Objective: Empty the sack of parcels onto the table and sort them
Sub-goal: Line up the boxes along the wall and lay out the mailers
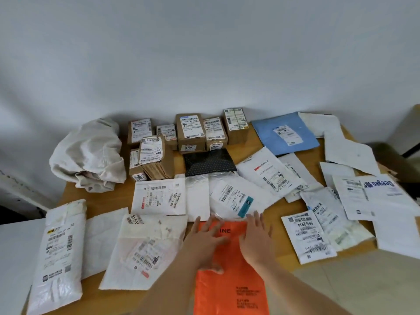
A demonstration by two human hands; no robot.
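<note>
Both hands are lying flat on a glossy orange plastic mailer (229, 269) at 6 o'clock on the wooden table (256, 139); its near end is hanging over the table's front edge. Left hand (204, 242) is pressing the mailer's upper left with fingers straight and spread, gripping nothing. Right hand (256, 239) is pressing the upper right, fingers likewise straight; the fingertips of both are reaching the mailer's far edge, just beside a crinkled white poly bag (234, 198). Flat white mailers are covering 3 to 9 o'clock, overlapping, several overhanging the right edge. A matte blue envelope (286, 133) is sitting at 1 o'clock, a dotted black pouch (209, 161) near centre. Rectangular cardboard boxes (191, 133) with labels are standing in a row at 12 o'clock against the wall. The emptied sack (88, 153), limp wrinkled white fabric, is slumping at 10 o'clock. Bare wood is showing only in narrow strips between parcels.
</note>
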